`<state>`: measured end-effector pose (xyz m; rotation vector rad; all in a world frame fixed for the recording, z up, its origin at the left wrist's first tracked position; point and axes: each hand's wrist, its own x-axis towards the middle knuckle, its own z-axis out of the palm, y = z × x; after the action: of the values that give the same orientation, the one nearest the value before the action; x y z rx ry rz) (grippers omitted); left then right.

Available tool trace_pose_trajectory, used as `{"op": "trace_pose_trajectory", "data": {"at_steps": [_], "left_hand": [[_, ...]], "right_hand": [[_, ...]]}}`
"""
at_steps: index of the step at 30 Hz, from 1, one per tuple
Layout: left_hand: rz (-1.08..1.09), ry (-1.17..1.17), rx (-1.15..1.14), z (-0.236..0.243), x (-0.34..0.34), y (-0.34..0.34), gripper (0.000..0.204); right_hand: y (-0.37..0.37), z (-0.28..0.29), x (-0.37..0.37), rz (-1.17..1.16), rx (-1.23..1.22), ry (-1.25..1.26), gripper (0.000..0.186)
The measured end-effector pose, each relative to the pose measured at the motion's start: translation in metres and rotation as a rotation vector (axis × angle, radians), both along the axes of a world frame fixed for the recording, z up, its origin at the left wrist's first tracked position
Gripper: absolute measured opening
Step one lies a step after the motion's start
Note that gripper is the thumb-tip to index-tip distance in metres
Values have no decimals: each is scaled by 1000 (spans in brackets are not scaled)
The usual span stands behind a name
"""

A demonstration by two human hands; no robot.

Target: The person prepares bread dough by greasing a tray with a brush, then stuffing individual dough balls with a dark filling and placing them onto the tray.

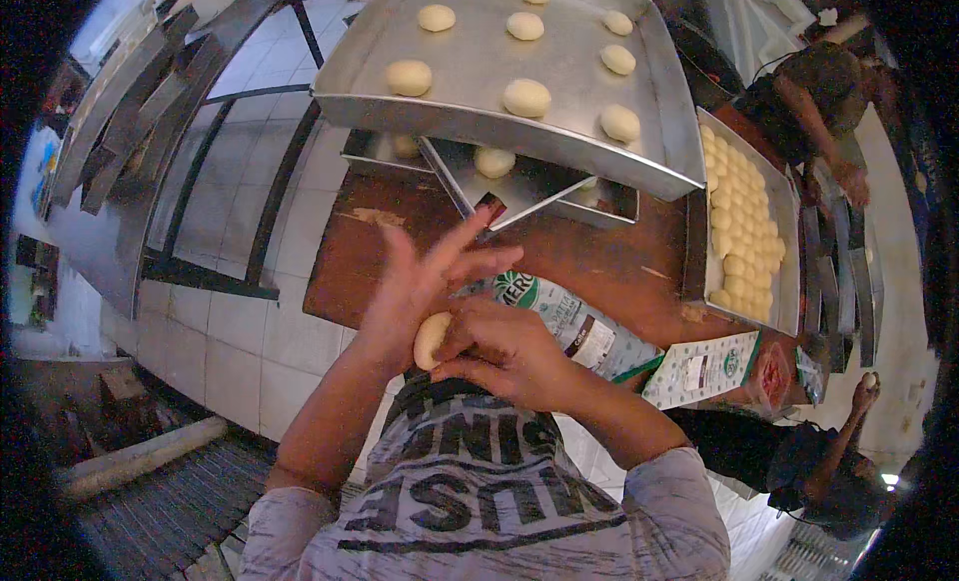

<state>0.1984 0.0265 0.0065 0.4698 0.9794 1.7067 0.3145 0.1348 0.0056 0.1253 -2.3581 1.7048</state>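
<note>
Dough piece (pixel 431 339), pale and oval, pinched between the two hands at chest height, above the near edge of the brown surface (pixel 599 261) rather than on it. Left hand (pixel 415 281) open, fingers fanned upward, palm backing the dough; right hand (pixel 504 349) curled, fingertips pressing into the dough's right side. Looks like the shaping step, mid-roll: piece not yet rounded like the finished ones. Next move probably calls for closing the seam and rounding it off with even pressure, then a free spot on a tray (gaps visible between balls on the top one). Just past the hands: green-and-white flour bag (pixel 574 326) lying flat on the surface, a second flat printed package (pixel 704 366) to its right. Further out: large metal tray (pixel 599 141) with spaced dough balls (pixel 526 97), stacked tilted over smaller trays (pixel 519 186) holding a few more. Right side: long tray (pixel 789 261) packed tight with small dough rounds (pixel 739 231). Other people at the right edge, one forearm (pixel 819 131) reaching near the stacked trays, another raised hand (pixel 867 381) holding something small and pale (can't tell what). Tiled floor (pixel 240 311) to the left.
</note>
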Motion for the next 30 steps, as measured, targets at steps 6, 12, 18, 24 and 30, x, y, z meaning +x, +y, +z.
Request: {"op": "trace_pose_trajectory", "data": {"at_steps": [6,12,18,24,30], "left_hand": [[183,180,248,-28,16,0,78],[488,782,-192,-33,-3,-5,30],[608,1256,36,-44,-10,-8,32],[549,1235,-230,-19,-37,-7,35],[555,1556,-751,-132,-87,-44,38]], "right_hand": [[-3,-11,-21,-135,-1259,-116,14],[18,-24,-19,-277,89,-191,30],[4,19,-27,-54,698,257,51],[71,87,-83,234,375,-19,43],[183,121,-249,-294,580,174,42]]}}
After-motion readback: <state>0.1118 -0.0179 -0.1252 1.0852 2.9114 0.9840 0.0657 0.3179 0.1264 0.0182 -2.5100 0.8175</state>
